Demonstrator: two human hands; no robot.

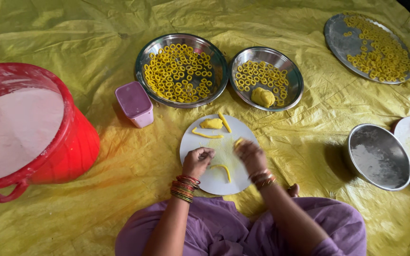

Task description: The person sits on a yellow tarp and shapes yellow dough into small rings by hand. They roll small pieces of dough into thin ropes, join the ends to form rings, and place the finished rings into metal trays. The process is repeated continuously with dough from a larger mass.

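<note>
My left hand (197, 161) is curled loosely shut on the round white board (191, 142), my right hand (249, 154) pinching a thin yellow dough strip (238, 141). Another curved yellow rope (222, 169) lies between them, soft, slightly bent.

A big yellow sheet (96, 42) covers the floor. On it sit a red bucket (74, 142), a small purple box (135, 104), a round white board (193, 142), three shiny bowls and a flat plate (338, 42).
</note>
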